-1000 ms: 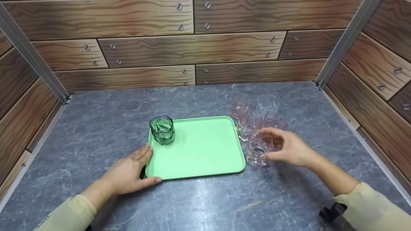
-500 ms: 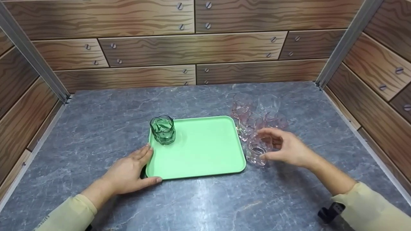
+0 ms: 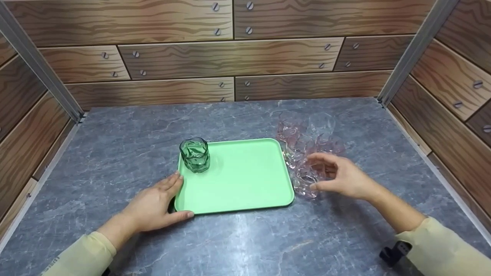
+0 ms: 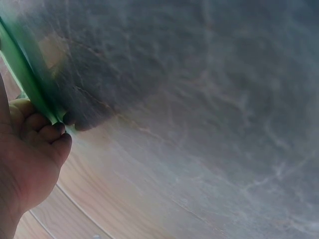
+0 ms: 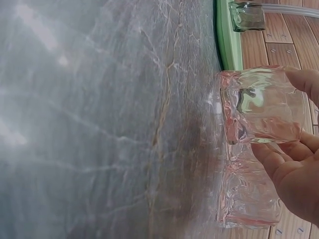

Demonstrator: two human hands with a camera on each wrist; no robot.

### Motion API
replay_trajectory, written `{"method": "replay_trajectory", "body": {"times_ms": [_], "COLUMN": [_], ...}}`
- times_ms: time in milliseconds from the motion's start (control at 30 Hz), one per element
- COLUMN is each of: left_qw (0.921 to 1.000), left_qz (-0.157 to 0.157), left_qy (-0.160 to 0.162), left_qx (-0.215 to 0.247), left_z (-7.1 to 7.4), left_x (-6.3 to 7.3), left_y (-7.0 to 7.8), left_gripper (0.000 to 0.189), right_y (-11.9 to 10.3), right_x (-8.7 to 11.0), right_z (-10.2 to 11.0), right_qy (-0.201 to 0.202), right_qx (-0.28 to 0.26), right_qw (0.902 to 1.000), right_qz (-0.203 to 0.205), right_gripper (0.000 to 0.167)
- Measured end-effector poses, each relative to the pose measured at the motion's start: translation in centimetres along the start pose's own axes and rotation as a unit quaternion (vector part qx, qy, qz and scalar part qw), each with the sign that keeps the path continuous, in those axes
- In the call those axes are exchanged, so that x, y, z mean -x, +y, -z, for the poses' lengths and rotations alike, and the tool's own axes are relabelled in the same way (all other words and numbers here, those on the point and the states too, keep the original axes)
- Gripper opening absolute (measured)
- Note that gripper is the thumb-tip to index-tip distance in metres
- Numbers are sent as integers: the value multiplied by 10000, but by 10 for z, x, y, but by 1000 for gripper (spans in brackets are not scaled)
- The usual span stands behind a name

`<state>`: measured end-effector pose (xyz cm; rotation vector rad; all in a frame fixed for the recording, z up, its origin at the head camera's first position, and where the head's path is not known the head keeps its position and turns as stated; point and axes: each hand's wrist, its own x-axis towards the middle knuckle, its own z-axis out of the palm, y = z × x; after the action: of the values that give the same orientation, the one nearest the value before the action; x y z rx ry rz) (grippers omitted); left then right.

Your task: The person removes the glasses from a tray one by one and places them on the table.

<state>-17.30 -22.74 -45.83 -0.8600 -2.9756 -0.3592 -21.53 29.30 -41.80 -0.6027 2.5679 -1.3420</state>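
My left hand (image 3: 151, 209) holds a light green tray (image 3: 238, 180) at its near left corner, thumb at the front edge and fingers along the left rim. On the tray's far left corner stands a dark green drinking glass (image 3: 195, 155). Just off the right edge, my right hand (image 3: 343, 178) grips a clear pinkish glass (image 3: 305, 182), thumb on one side and fingers on the other. The right wrist view shows this glass (image 5: 259, 107) upright between thumb and fingers, close by the table. The left wrist view shows the left fingers (image 4: 37, 122) bent at the tray's edge.
Several more clear and pinkish glasses (image 3: 291, 126) stand close together behind the right hand, near the tray's far right corner. A grey marbled table (image 3: 238, 245) lies under everything. Wood-patterned walls (image 3: 230, 57) enclose it at the back and both sides.
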Motion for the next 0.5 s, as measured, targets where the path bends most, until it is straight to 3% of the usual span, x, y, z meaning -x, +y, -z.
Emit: {"method": "replay_trajectory", "body": {"times_ms": [500], "left_qw": [10000], "left_qz": [-21], "left_qy": [-42], "left_qx": [30], "left_z": [0], "left_x": [0], "left_y": [0], "left_gripper": [108], "right_y": [2], "right_x": [-2], "right_z": [2], "right_qy": [-114], "right_qx": [-18], "right_qw": [9999], "right_qz": [-48], "right_gripper": [82]}}
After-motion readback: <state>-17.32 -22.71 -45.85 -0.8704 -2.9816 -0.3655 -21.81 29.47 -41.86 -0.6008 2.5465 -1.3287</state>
